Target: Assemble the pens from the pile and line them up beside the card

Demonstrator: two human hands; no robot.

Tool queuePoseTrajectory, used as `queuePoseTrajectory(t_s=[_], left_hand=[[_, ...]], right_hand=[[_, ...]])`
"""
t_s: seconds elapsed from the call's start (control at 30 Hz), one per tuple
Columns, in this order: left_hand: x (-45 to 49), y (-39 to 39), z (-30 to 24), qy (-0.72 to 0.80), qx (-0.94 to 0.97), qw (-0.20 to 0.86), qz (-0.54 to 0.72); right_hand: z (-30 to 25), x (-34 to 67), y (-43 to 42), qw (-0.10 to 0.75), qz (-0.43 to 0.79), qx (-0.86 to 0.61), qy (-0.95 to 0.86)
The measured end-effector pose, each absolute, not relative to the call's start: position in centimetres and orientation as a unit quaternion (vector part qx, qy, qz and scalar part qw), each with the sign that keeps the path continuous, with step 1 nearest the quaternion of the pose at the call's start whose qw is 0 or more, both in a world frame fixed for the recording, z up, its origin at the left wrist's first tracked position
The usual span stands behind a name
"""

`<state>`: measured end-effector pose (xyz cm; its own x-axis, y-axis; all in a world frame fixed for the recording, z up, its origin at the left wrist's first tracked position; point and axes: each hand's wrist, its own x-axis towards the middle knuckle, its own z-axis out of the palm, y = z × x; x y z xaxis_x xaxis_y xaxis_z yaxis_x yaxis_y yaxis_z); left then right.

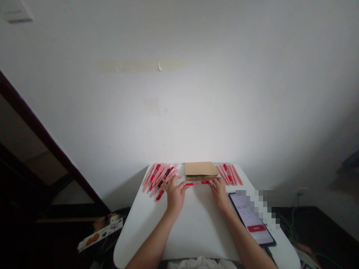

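Observation:
My left hand (175,194) pinches a short red pen part (190,184) between thumb and finger, over the middle of the white table. Across from it, my right hand (220,191) grips another red pen part (205,182). A thin piece shows in the small gap between them; I cannot tell whether it joins the two. Beside my left hand lies a loose pile of pink, red and dark pens (157,178). Past my right hand is a smaller row of pink pens (235,175) with a red one (230,178) among them.
A brown cardboard-coloured notebook or box (200,169) stands at the table's back edge, against the wall. On the right lies a phone (251,220) with a lit screen and a cable at its lower end. The white table (196,231) has rounded front corners.

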<state>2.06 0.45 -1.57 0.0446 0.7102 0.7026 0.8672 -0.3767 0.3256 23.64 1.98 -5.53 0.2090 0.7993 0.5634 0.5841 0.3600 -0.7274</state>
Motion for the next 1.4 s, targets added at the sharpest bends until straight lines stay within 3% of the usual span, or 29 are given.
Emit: queuePoseTrajectory(t_s=[1.1,1.4], left_hand=[[2.0,0.5,-1.7,-0.551,-0.713,0.096,-0.422],[2.0,0.5,-1.6,-0.548,-0.712,0.098,-0.428]], right_hand=[[-4.1,23.5,1.2,0.570,0.140,-0.539,-0.604],[-4.9,23.6,1.6,0.544,0.087,-0.579,-0.601]])
